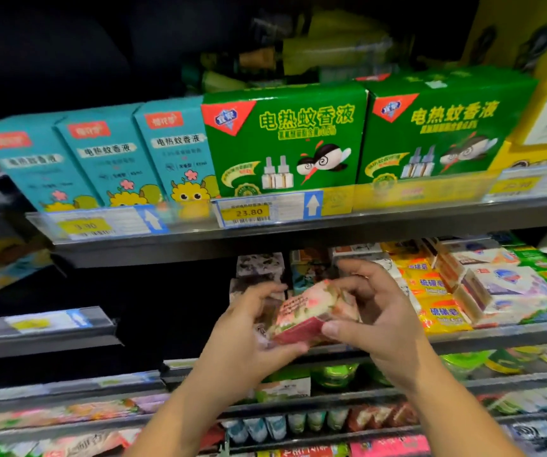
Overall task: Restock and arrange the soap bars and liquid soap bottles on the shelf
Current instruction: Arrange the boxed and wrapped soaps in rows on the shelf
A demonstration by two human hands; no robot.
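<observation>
Soap bar (305,311) right in the middle of the action: a pink and white flowered pack, tilted, held up in front of the soap shelf (496,334) just past its front edge. Whether it touches anything but the hands, I cannot tell. The left hand (252,331) grasps its nine o'clock end, fingers curled over the top and thumb underneath. The right hand (374,311) clamps the three o'clock end, thumb pressed on the near red edge, fingers bent over the far side. Both hands are on the same bar!

At three o'clock of the bar, yellow soap packs (437,311) lie stacked on the shelf, and further that way sit white soap boxes (509,288). At twelve o'clock, just behind the fingers, dark patterned boxes (259,265) stand in the shadow.

Up above, on the upper shelf (298,239), two big green boxes (285,140) stand side by side, touching. At their nine o'clock runs a row of three teal boxes (107,159). A price tag (249,212) reading 23.80 hangs below the nearer green box. Down at six o'clock, green round packs (331,374) sit blurred on a lower shelf.
</observation>
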